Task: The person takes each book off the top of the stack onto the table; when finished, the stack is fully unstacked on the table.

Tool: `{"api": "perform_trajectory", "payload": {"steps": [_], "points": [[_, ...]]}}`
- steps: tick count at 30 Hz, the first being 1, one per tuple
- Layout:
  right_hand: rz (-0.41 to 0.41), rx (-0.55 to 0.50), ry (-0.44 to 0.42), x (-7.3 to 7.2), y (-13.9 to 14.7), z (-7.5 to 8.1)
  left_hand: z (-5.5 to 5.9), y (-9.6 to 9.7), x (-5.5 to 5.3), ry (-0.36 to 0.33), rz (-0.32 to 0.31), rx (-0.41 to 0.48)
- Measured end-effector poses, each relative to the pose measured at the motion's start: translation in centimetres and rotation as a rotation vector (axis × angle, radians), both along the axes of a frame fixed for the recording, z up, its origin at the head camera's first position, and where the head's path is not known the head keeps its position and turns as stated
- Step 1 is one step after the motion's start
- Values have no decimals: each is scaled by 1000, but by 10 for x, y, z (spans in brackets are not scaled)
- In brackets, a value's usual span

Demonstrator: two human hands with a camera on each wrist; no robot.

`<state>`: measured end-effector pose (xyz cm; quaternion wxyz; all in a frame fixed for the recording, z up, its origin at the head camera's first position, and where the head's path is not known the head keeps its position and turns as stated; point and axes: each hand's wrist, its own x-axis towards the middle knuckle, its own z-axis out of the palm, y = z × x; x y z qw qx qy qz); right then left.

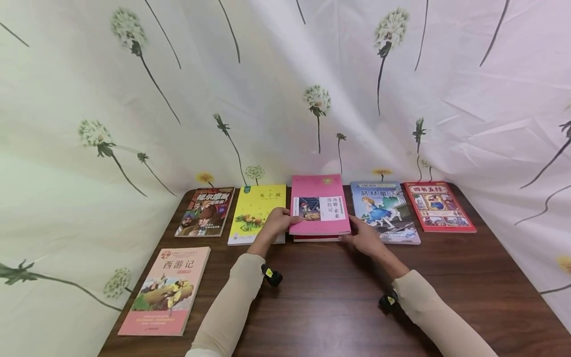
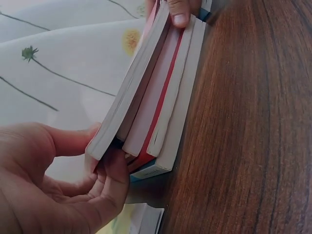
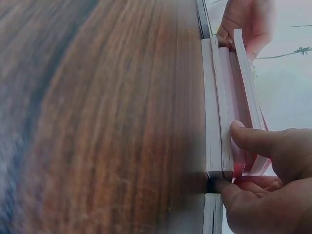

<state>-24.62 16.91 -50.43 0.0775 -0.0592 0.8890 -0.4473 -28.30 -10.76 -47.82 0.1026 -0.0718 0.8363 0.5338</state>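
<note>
On the far tabletop (image 1: 321,302), left grip (image 1: 278,220) pinches the pink book (image 1: 319,204), likely light, pliant, best edge-held; right grip (image 1: 366,239) clasps the book stack (image 2: 171,97).

Far side, left to right: brown book (image 1: 206,213), 福尔摩斯; yellow book (image 1: 253,212), 兔子坡; pink book (image 1: 318,204), 汤姆·索亚历险记; blue book (image 1: 381,210), 格林童话; red book (image 1: 439,206), 四书五经. Near left: salmon book (image 1: 166,291), 西游记. Smaller print illegible.

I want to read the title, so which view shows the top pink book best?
The head view, since the pink book shows its front cover and title there. The left wrist view shows mostly its page edges, with the left hand pinching a corner; the right wrist view also catches it nearly edge-on.
</note>
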Motion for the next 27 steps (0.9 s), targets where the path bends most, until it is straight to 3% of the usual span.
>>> {"api": "perform_trajectory", "payload": {"steps": [7, 15, 21, 27], "points": [[13, 34, 25, 1, -1, 1, 3, -3, 1, -16, 20, 54], [24, 71, 110, 2, -2, 0, 8, -10, 4, -10, -23, 259], [20, 98, 107, 2, -3, 1, 9, -13, 7, -19, -4, 256], [20, 106, 88, 2, -4, 0, 11, -14, 8, -53, -12, 421]]}}
